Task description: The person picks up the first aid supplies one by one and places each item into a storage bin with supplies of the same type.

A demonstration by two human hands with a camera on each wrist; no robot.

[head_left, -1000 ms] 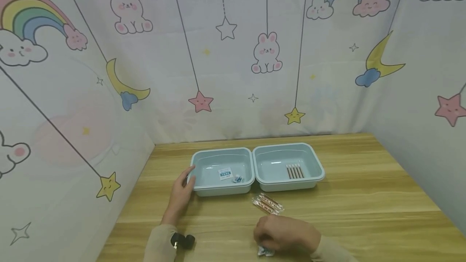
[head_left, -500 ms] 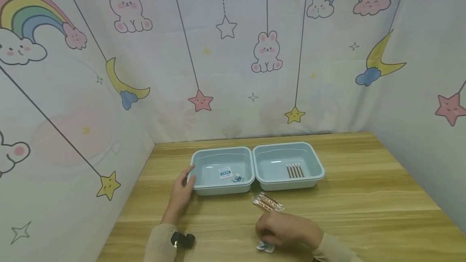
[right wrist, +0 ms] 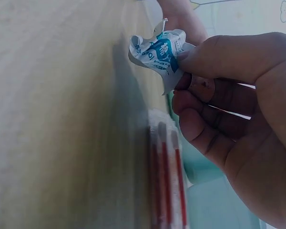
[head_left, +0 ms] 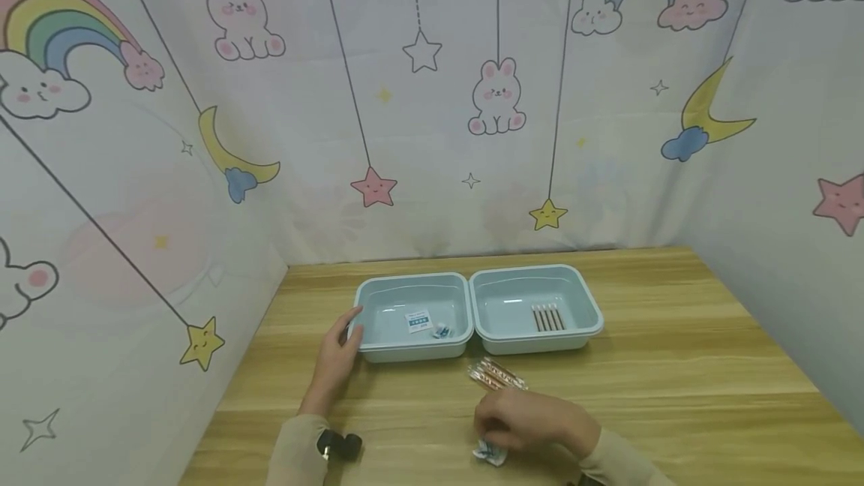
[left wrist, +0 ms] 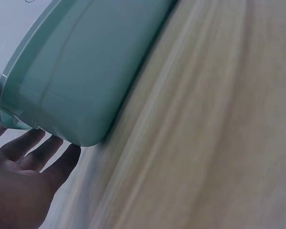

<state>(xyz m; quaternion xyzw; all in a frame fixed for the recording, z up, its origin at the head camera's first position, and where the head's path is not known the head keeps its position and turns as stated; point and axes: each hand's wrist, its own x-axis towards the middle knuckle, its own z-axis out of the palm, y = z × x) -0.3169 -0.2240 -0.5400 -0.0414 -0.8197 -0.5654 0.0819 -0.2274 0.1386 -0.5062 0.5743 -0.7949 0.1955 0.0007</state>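
Observation:
My left hand (head_left: 336, 358) grips the left end of the left light blue plastic tray (head_left: 413, 355). In the left wrist view its fingers (left wrist: 66, 162) press the tray's end below the rim. A flat white-and-blue square packet (head_left: 418, 322) and a small crumpled packet (head_left: 442, 331) lie inside that tray. Near the front, my right hand (head_left: 536, 420) pinches a crumpled white-and-blue paper packet (right wrist: 159, 52) between thumb and fingers, close over the table. Just beyond this hand lie clear-wrapped reddish-brown sticks (head_left: 498, 373), partly hidden by it.
A second light blue tray (head_left: 540, 346) stands against the right side of the first, with several brown white-tipped sticks (head_left: 547, 317) in a row inside. Wood-grain table (head_left: 675, 396) surrounds them. A printed cloth wall (head_left: 432, 133) closes off the back and both sides.
My right hand has shifted slightly away from the table's front, with the crumpled packet in its fingers. The left hand and both trays have stayed in place.

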